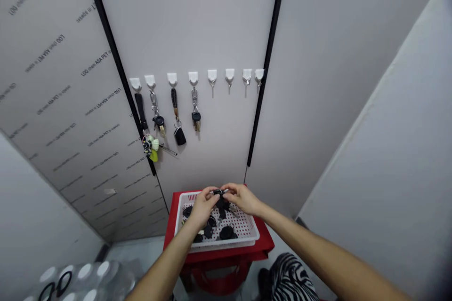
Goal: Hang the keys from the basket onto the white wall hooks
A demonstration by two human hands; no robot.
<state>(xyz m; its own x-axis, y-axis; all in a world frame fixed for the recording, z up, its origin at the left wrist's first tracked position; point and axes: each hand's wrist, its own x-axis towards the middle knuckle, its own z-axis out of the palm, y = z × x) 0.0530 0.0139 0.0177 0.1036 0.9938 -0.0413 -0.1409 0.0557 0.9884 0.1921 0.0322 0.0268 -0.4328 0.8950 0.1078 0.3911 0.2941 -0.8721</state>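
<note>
My left hand [204,206] and my right hand [243,198] meet above a white plastic basket [252,235]. Between their fingertips is a bunch of keys [221,201] with black parts and a metal ring; both hands pinch it near the top. More black key fobs lie in the basket, such as the key fob [228,233] near its front side. Some of the basket's contents are hidden behind my left hand and forearm.
A red cloth-covered stand [263,243] carries the basket. On the wall panel, several white hooks [193,78] form a row; key sets such as the black-strapped keys [179,135] hang on the left ones. Capped plastic bottles [104,270] and black-handled scissors [56,287] are at lower left.
</note>
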